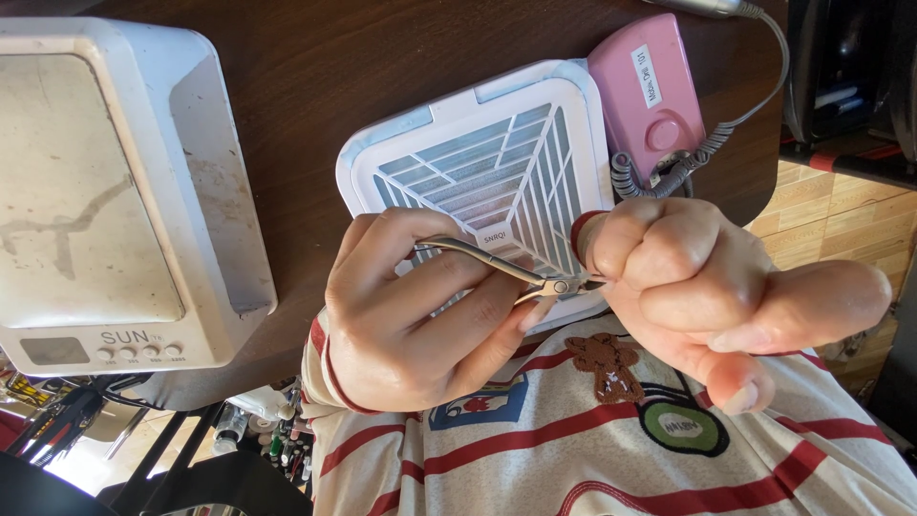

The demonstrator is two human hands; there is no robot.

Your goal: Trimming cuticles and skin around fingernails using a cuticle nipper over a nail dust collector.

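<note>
Two hands meet: left hand (420, 315) grips metal nippers (506, 268) against clenched right hand (707, 287).

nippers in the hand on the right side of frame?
No, the nippers are gripped by the hand at frame left; the other hand is a fist at their tip.

Two bare hands, the left hand (411, 315) and right hand (707, 296), no rings or gloves. The person wears a cream top (611, 440) with thin red stripes, red-edged cuffs, a brown gingerbread-figure patch and a round green patch.
</note>
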